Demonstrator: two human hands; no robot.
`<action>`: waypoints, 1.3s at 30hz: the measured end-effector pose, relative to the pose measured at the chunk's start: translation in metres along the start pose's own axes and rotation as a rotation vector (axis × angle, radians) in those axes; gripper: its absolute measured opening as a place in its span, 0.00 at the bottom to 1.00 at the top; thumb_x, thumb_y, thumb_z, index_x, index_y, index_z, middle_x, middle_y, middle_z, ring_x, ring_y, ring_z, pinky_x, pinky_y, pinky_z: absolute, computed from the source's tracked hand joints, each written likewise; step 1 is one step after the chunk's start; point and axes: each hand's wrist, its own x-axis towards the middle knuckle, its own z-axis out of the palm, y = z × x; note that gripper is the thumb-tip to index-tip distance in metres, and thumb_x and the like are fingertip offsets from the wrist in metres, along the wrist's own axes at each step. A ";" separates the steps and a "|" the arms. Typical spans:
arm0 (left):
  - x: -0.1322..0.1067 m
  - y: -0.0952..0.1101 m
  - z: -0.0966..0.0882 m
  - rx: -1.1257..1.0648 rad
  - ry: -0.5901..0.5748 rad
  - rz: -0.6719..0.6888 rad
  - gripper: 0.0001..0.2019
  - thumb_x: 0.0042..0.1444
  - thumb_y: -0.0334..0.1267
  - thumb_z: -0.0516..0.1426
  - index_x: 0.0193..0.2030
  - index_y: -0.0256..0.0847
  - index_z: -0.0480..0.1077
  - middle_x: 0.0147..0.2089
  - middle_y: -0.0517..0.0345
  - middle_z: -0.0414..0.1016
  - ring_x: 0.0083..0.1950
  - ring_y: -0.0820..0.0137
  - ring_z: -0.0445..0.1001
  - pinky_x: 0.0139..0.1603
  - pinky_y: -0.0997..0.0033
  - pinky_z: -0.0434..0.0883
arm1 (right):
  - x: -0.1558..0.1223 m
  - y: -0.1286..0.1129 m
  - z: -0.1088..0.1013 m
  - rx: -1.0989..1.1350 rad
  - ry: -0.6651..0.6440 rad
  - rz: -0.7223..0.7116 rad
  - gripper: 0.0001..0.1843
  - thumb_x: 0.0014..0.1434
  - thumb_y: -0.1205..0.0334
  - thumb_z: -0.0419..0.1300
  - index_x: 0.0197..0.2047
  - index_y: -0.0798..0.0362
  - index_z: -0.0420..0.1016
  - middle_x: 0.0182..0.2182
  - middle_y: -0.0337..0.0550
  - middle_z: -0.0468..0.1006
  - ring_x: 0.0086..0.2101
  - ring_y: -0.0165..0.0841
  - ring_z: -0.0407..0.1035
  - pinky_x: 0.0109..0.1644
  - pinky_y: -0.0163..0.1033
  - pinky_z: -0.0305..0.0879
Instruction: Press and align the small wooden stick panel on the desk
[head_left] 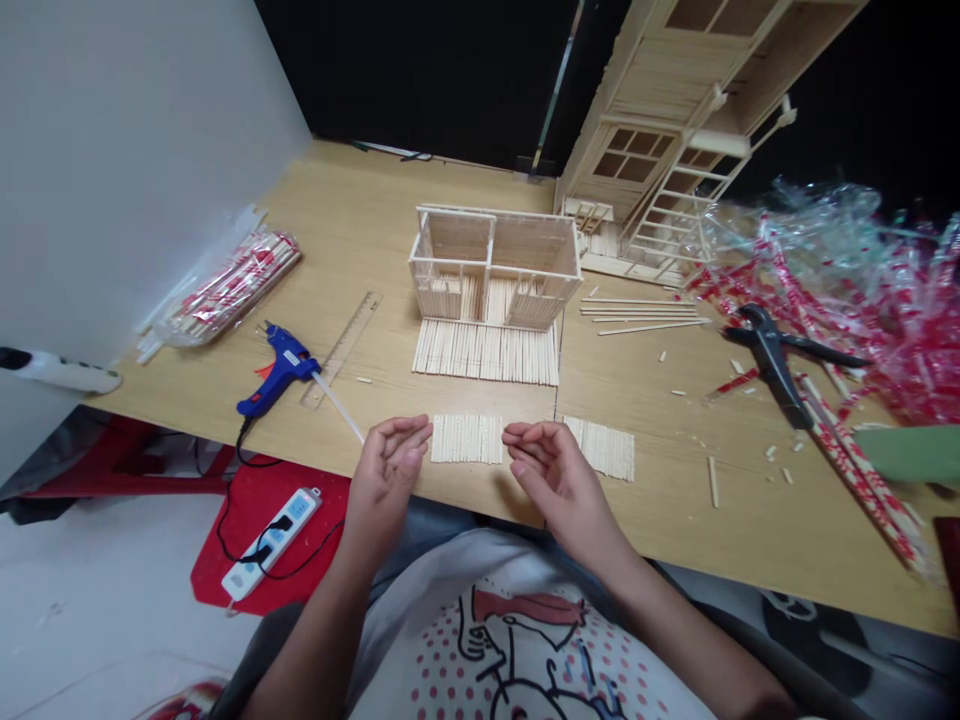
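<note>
A small panel of glued wooden sticks point(466, 440) lies flat near the table's front edge, between my two hands. At its left side is my left hand point(391, 462), fingers stretched out and loosely curved, holding nothing. My right hand point(546, 458) faces it from the right side, its fingers also extended and free of any object. A second stick panel point(604, 448) lies partly behind my right hand. Beyond them stands a small wooden stick model point(495, 268) with low walls, two compartments and a stick floor point(484, 352) reaching toward me.
To the left are a blue glue gun point(279, 370), a clear ruler point(345, 345) and a bag of sticks point(225, 285). A tall wooden model house point(645, 130) stands behind right. Loose sticks point(641, 310), black cutters point(776, 360) and crumpled wrappers point(832, 290) occupy the right.
</note>
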 end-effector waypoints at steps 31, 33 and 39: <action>0.002 0.001 -0.004 0.015 -0.048 -0.038 0.21 0.60 0.49 0.60 0.54 0.40 0.66 0.62 0.38 0.70 0.64 0.55 0.71 0.66 0.52 0.68 | -0.001 -0.005 0.000 -0.163 -0.015 -0.038 0.13 0.64 0.57 0.61 0.48 0.45 0.62 0.56 0.47 0.70 0.59 0.37 0.68 0.68 0.54 0.63; 0.002 0.002 -0.004 0.017 -0.053 -0.035 0.21 0.60 0.49 0.60 0.54 0.39 0.66 0.62 0.38 0.71 0.64 0.55 0.71 0.66 0.51 0.68 | -0.001 -0.005 0.000 -0.174 -0.019 -0.038 0.13 0.64 0.57 0.61 0.48 0.45 0.62 0.56 0.47 0.70 0.59 0.37 0.68 0.68 0.55 0.63; 0.002 0.002 -0.004 0.010 -0.061 -0.042 0.20 0.60 0.48 0.60 0.54 0.39 0.66 0.61 0.38 0.71 0.64 0.55 0.71 0.67 0.51 0.68 | 0.000 -0.008 0.000 -0.191 -0.030 -0.031 0.13 0.64 0.58 0.61 0.49 0.45 0.62 0.56 0.47 0.70 0.59 0.37 0.68 0.68 0.54 0.63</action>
